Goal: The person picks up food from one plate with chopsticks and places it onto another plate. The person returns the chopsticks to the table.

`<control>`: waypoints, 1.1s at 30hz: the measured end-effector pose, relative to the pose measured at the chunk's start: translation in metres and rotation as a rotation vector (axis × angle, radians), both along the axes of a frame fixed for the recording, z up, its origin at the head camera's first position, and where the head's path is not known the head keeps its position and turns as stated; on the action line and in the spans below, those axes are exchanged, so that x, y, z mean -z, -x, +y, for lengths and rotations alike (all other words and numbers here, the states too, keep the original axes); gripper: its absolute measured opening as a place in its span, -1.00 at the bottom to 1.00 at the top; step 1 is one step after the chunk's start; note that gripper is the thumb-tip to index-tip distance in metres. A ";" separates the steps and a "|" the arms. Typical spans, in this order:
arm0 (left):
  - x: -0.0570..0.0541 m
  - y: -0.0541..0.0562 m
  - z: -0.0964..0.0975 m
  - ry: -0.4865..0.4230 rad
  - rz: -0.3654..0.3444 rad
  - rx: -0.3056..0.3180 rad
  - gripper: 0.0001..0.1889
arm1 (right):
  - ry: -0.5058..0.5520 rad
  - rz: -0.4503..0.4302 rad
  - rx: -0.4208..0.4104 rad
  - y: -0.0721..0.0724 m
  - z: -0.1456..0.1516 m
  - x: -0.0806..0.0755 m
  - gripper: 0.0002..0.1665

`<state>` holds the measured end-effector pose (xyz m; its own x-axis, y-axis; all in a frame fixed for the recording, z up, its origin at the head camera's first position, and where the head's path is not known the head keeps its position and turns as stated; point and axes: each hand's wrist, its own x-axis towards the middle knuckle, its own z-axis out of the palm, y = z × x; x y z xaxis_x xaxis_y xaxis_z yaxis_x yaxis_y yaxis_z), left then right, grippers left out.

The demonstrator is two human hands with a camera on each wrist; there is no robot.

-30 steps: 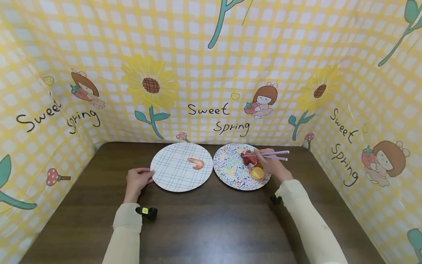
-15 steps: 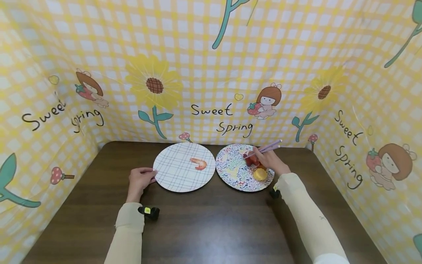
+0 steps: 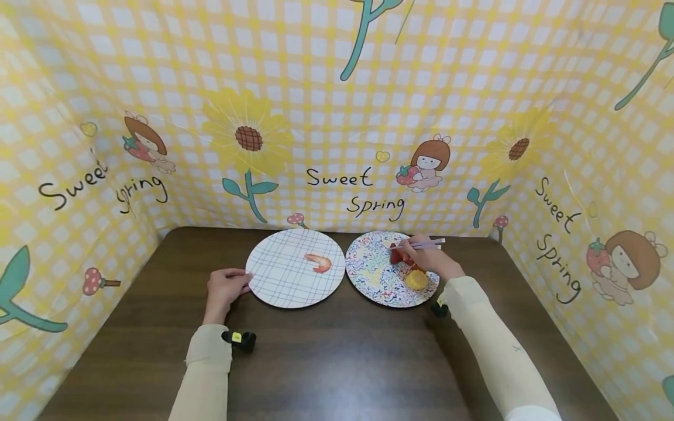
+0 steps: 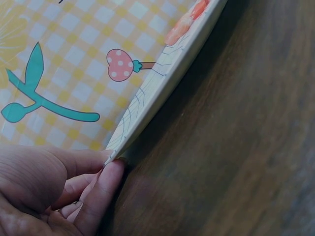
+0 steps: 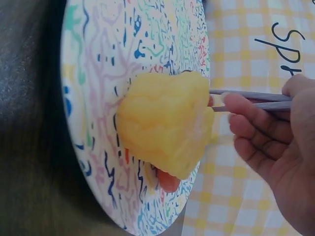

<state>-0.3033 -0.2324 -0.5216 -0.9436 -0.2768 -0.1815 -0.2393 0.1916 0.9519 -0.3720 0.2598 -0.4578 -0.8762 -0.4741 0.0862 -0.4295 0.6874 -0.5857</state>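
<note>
One lined plate (image 3: 281, 279) was pinched by the left hand (image 3: 225, 286); the right hand (image 3: 429, 257) gripped chopsticks (image 5: 258, 95) at partly hidden red food (image 3: 395, 256) on the speckled plate (image 3: 371, 272); at the wrist, yellow food (image 5: 162, 120) hid their tips.

Left hand (image 3: 227, 287): bare. Right hand (image 3: 427, 255): bare. Left sleeve (image 3: 201, 392): long, cream, plain; wide cuff (image 3: 209, 349) at wrist. Right sleeve (image 3: 497, 345): long, matching cream; small dark cross-like mark (image 3: 518, 348) on forearm; whiter section (image 3: 532, 413) at near end. Left wrist unit (image 3: 246, 342): compact, black; yellow-green label (image 3: 237, 337). Right wrist unit (image 3: 439, 308): black, partly hidden; yellowish patch (image 3: 441, 302) visible.
</note>
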 end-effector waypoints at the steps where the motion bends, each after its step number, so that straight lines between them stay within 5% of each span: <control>1: 0.001 0.000 0.001 0.000 -0.001 -0.002 -0.59 | -0.010 0.023 0.006 -0.001 0.000 0.000 -0.41; 5: 0.002 0.000 0.002 -0.005 0.012 0.004 -0.58 | -0.021 0.081 0.025 -0.010 -0.003 -0.002 -0.47; 11: 0.002 0.000 0.000 0.004 -0.002 -0.002 -0.58 | 0.108 -0.053 0.068 -0.031 -0.013 -0.017 -0.46; 13: 0.003 0.000 0.000 0.002 -0.004 -0.004 -0.58 | 0.081 0.015 0.029 -0.034 -0.017 -0.020 -0.47; 17: 0.004 0.001 0.000 0.015 -0.010 -0.004 -0.58 | -0.094 0.355 -0.069 -0.032 -0.022 -0.016 -0.55; 20: 0.004 0.001 0.000 0.025 -0.017 -0.008 -0.57 | -0.191 0.521 -0.096 -0.027 -0.022 -0.006 -0.69; 33: 0.001 0.002 -0.001 0.032 -0.035 -0.001 -0.56 | -0.224 0.630 -0.166 -0.026 -0.030 -0.001 -0.70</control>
